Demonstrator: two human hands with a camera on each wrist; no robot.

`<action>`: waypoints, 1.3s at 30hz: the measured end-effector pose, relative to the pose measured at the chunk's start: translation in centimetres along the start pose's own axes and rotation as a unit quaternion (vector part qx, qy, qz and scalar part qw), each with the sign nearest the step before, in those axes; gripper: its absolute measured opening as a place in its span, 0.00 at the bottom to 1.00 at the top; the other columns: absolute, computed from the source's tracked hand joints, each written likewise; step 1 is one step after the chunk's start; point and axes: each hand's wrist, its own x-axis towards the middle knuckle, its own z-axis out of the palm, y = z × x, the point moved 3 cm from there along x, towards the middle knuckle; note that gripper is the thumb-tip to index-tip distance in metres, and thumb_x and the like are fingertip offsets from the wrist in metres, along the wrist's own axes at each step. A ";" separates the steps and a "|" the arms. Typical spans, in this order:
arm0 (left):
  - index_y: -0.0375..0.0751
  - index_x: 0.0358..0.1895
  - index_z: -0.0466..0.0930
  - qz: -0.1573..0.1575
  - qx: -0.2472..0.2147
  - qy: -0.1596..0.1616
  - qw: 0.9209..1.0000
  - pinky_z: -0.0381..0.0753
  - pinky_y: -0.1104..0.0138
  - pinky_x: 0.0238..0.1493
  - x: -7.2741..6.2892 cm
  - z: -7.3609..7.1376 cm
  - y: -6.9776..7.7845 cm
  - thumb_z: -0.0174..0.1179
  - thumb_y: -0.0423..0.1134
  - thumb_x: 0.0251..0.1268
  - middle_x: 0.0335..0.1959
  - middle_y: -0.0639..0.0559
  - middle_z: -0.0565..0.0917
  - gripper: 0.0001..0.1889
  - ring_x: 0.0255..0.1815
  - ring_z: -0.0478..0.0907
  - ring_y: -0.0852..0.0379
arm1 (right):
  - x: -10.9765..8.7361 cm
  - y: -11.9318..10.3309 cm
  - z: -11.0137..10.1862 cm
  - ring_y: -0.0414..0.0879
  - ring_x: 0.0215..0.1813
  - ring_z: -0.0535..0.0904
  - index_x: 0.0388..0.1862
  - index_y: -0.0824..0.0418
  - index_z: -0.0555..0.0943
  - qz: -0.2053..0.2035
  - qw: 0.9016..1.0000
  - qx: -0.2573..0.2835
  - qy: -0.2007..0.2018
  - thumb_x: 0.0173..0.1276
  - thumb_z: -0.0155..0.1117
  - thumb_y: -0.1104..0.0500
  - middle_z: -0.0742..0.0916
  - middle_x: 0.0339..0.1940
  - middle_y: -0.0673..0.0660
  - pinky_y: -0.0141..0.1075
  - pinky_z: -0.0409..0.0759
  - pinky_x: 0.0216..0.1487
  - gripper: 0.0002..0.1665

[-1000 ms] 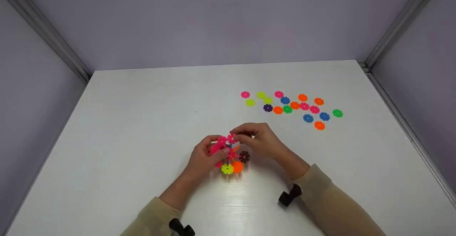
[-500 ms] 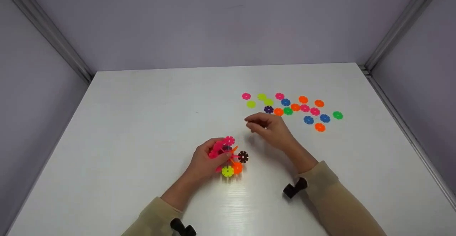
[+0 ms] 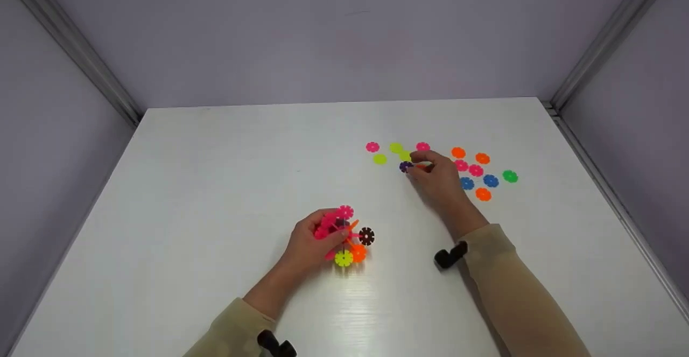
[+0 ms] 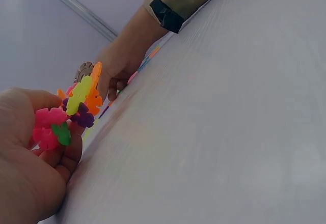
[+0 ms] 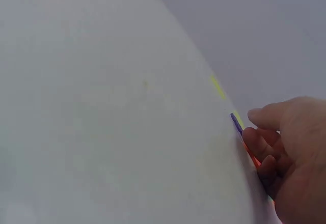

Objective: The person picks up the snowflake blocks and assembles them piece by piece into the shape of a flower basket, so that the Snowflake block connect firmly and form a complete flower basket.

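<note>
My left hand [image 3: 307, 244] holds a cluster of interlocked notched plastic flower discs [image 3: 329, 224] between thumb and fingers, just above the white table. Pink, orange and brown discs show on it, with a yellow disc [image 3: 344, 258] on its near side. Purple and green discs [image 4: 62, 134] also appear on it in the left wrist view. My right hand [image 3: 441, 182] is over the loose discs, thumb and forefinger parted beside a dark purple disc [image 3: 405, 167]. That disc lies flat on the table, its edge [image 5: 236, 122] close to the fingertips in the right wrist view.
Loose discs in several colours lie at the table's back right, including a green disc [image 3: 510, 176], an orange disc [image 3: 483, 194] and a pink disc [image 3: 372, 147]. My right hand covers some of them. Pale walls [image 3: 344, 34] enclose the table's back and sides.
My right hand has left the pink disc on the cluster and moved away, forward and right, to the purple disc. My left hand keeps holding the cluster, almost still.
</note>
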 end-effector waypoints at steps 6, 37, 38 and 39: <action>0.41 0.68 0.79 0.008 -0.023 -0.009 1.000 0.89 0.60 0.51 0.1 0.2 0.1 0.72 0.39 0.71 0.55 0.42 0.83 0.25 0.51 0.87 0.48 | 0.4 -0.1 0.3 0.51 0.58 0.78 0.67 0.48 0.83 -0.019 0.999 -0.035 0.005 0.73 0.73 0.53 0.84 0.60 0.50 0.41 0.84 0.61 0.25; 0.52 0.68 0.80 -0.018 0.001 0.029 0.999 0.87 0.62 0.56 -0.1 -0.4 0.2 0.75 0.43 0.68 0.63 0.51 0.82 0.26 0.64 0.80 0.49 | -6.6 -3.9 3.2 0.52 0.36 0.88 0.49 0.56 0.88 -0.198 0.969 0.046 -0.143 0.76 0.71 0.59 0.90 0.42 0.54 0.37 0.87 0.38 0.06; 0.51 0.69 0.80 -0.014 0.001 0.031 0.999 0.87 0.62 0.56 -0.1 -0.4 0.3 0.74 0.42 0.69 0.63 0.50 0.82 0.26 0.64 0.80 0.49 | -7.0 -4.2 3.4 0.52 0.36 0.88 0.49 0.57 0.88 -0.208 0.965 0.056 -0.152 0.76 0.72 0.59 0.91 0.41 0.54 0.38 0.88 0.38 0.06; 0.50 0.69 0.80 -0.010 -0.002 0.032 0.999 0.87 0.62 0.56 -0.1 -0.4 0.3 0.74 0.42 0.69 0.63 0.50 0.82 0.26 0.64 0.80 0.49 | -7.4 -4.4 3.7 0.53 0.36 0.89 0.49 0.58 0.88 -0.219 0.960 0.066 -0.160 0.75 0.72 0.59 0.91 0.40 0.54 0.38 0.88 0.39 0.07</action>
